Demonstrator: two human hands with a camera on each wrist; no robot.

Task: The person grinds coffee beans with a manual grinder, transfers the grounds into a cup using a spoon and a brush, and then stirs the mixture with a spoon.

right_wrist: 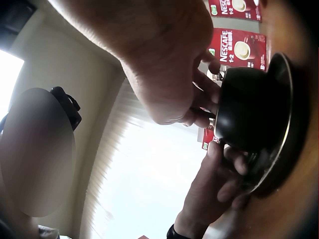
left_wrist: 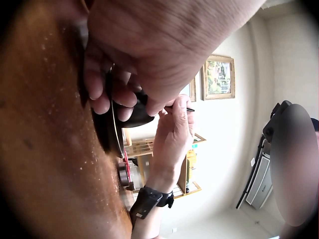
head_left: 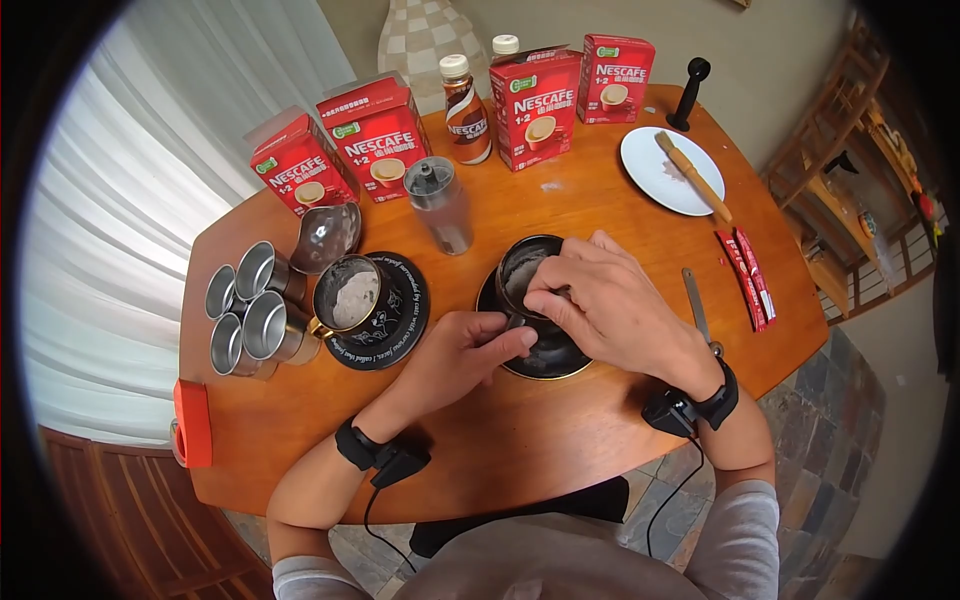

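A black cup (head_left: 516, 262) stands on a black, gold-rimmed saucer (head_left: 548, 362) near the table's middle. My left hand (head_left: 462, 358) pinches the cup at its handle side, with fingers (left_wrist: 102, 103) close along the saucer's edge. Over the cup's mouth, my right hand (head_left: 618, 308) pinches a thin dark stick (left_wrist: 190, 109) like a spoon handle; its lower end is hidden in the cup. Left of the hands, a second cup (head_left: 352, 296) with pale powder inside sits on a black printed coaster (head_left: 400, 325).
Steel cups (head_left: 266, 326) and a glass bowl (head_left: 328, 238) stand at the left. A clear grinder (head_left: 438, 205), a coffee bottle (head_left: 466, 115) and red Nescafe boxes (head_left: 385, 145) are behind. At the right lie a plate (head_left: 650, 160) with a brush (head_left: 695, 175), red sachets (head_left: 746, 280) and a metal strip (head_left: 694, 305).
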